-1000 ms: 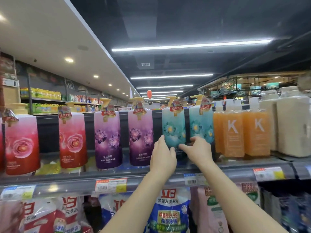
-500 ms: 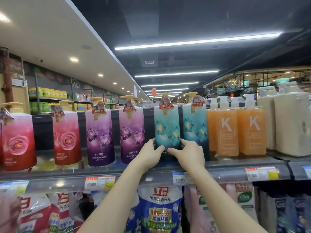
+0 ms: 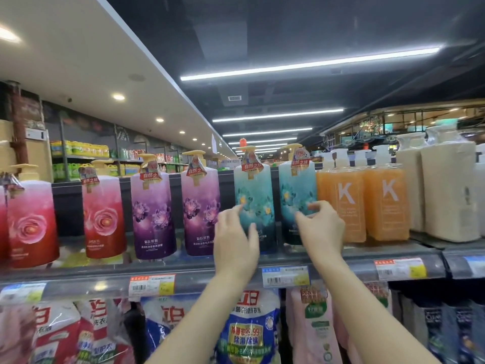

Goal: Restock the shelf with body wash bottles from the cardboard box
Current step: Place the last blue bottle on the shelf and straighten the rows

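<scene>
**Hands at the teal bottles**

2 teal body wash bottles (image 3: 254,203) stand upright on the shelf (image 3: 199,278). The left hand (image 3: 236,240) and right hand (image 3: 321,228) hover before them, fingers spread, gripping nothing.

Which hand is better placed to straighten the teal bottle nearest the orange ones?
Probably the right hand: its open fingers are already in front of that teal bottle. The left hand is before the neighbouring teal one.
</scene>
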